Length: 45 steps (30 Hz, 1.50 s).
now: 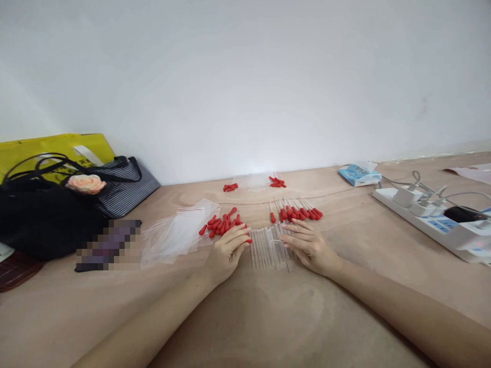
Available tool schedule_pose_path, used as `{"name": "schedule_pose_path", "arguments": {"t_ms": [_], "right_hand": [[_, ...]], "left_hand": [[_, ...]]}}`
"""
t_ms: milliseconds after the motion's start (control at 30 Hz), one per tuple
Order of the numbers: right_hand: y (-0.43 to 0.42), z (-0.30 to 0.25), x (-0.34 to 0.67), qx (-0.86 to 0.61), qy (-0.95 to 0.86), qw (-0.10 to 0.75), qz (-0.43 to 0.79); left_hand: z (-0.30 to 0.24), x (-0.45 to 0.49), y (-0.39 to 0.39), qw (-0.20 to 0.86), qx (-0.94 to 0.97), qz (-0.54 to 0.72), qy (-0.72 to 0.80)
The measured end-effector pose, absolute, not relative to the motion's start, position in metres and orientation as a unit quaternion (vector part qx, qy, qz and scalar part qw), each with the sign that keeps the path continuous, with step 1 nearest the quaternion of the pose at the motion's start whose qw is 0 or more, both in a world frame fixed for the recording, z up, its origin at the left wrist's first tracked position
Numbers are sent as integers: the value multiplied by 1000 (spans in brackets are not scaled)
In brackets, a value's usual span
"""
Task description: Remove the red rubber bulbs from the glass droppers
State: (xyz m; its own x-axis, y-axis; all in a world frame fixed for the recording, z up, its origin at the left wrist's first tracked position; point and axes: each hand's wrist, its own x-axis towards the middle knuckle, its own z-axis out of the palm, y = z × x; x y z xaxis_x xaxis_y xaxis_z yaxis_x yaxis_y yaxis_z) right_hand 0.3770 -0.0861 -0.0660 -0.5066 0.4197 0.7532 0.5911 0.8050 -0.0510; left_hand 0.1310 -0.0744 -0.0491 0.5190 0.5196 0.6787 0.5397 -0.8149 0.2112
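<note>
A row of clear glass tubes [266, 248] lies on the tan table between my hands. My left hand [226, 250] rests at the row's left edge, fingers curled, touching the loose red rubber bulbs [220, 224] piled just beyond it. On the row's right side my right hand [309, 246] lies flat, fingers stretched over the tubes. Finished droppers with red bulbs [297, 212] lie in a row behind my right hand. Two small groups of red bulbs [276, 181] sit further back near the wall.
Clear zip bags [178, 232] lie left of the bulbs. Black and striped bags [115, 191] with a yellow bag [57, 148] fill the left. A power strip with plugs [433, 214] and a tissue pack [358, 174] stand right.
</note>
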Motion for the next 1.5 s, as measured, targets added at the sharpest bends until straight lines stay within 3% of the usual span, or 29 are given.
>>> {"name": "schedule_pose_path", "arguments": {"t_ms": [167,500,767,1000,1500], "right_hand": [[-89,-61,379,-398,-817,381,-173],[-84,-61,381,-450,-787,397,-143],[-82,-64,374,-432,-795,397,-152],[-87,-59,371,-443,-808,357,-154],[-92,-54,374,-434,-840,299,-131]], "left_hand": [[-40,125,-69,25,-803,-422,-419],[-19,87,-23,-34,-650,-371,-662],[-15,93,-17,-32,-669,-287,-685],[-6,117,-16,53,-740,-250,-622],[-10,224,9,-77,-732,-69,-673]]}}
